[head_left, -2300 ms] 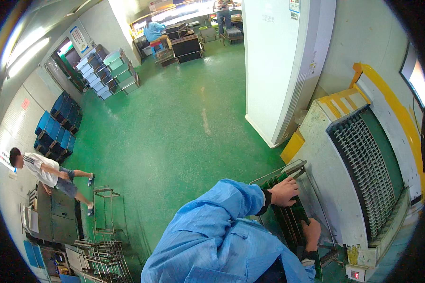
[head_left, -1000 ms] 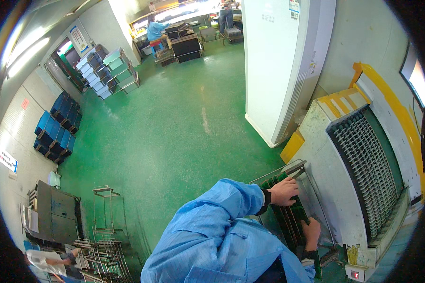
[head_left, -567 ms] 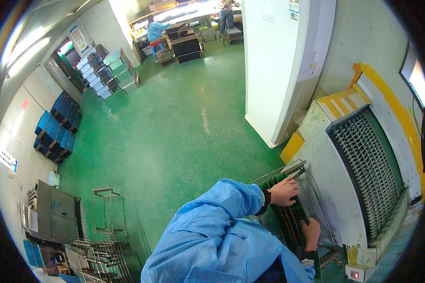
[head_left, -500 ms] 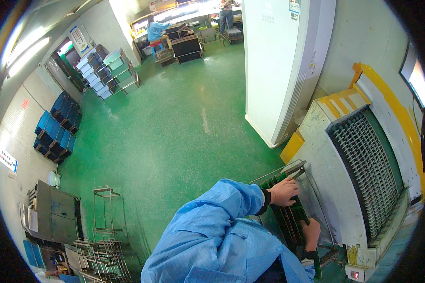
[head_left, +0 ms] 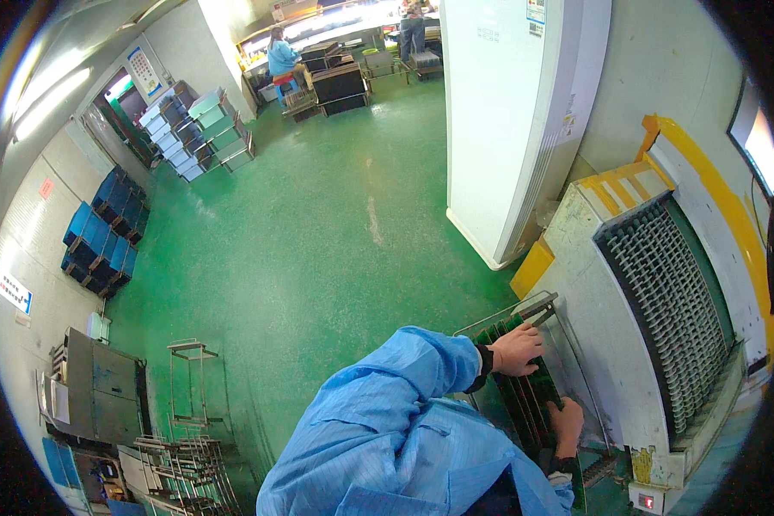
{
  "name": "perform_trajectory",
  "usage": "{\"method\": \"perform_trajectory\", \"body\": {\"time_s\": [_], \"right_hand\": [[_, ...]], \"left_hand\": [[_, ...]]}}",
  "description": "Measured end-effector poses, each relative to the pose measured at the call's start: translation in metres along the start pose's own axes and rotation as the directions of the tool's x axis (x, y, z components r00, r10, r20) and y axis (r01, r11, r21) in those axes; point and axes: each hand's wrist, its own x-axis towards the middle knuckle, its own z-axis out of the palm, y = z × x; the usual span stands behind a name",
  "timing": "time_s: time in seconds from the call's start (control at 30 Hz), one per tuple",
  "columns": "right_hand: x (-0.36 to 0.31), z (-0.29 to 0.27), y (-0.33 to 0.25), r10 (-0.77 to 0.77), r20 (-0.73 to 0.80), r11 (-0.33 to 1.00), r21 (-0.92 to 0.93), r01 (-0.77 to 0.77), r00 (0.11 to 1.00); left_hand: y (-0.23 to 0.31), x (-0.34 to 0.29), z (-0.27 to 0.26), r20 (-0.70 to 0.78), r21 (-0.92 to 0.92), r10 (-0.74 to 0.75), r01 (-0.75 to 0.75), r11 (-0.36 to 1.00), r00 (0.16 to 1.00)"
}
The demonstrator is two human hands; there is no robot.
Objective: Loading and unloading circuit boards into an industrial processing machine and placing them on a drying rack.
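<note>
Thin green boards (head_left: 525,397) stand on edge in a row inside a metal wire rack (head_left: 537,304) at the lower right, in front of my body. My left hand (head_left: 517,350) lies across the far part of the row, fingers bent over the boards' edges. Nearer to me, my right hand (head_left: 566,425) grips the row from its right side, with its fingertips partly hidden against the boards. Blue sleeves cover both arms, with dark cuffs at the wrists.
Right of the rack stands a machine (head_left: 589,258) with a grid of metal rollers (head_left: 666,318). A tall white cabinet (head_left: 499,120) rises beyond it. Empty metal racks (head_left: 189,464) are at lower left, stacked blue bins (head_left: 103,241) along the left wall. A person (head_left: 284,58) sits far off.
Both of my hands stay in the same place on the boards. A pale shape at the lower left rim has gone from view.
</note>
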Motion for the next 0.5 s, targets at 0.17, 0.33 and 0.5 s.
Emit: {"method": "perform_trajectory", "body": {"time_s": [0.17,0.33,0.5], "right_hand": [[0.0,-0.0047,-0.0047,0.014,0.033,1.0,0.01,-0.014,0.999],[0.0009,-0.0002,0.0002,0.028,0.024,0.999,0.019,-0.028,0.999],[-0.0004,-0.0016,-0.0026,0.036,0.021,0.999,0.034,-0.036,0.999]], "left_hand": [[-0.0013,-0.0012,0.0024,-0.025,0.015,0.002,-0.002,1.0,1.0],[0.0005,0.0005,0.001,-0.014,0.019,-0.001,0.001,1.0,1.0],[0.0018,0.0007,-0.0032,0.042,0.014,-0.024,0.023,1.0,0.999]]}}
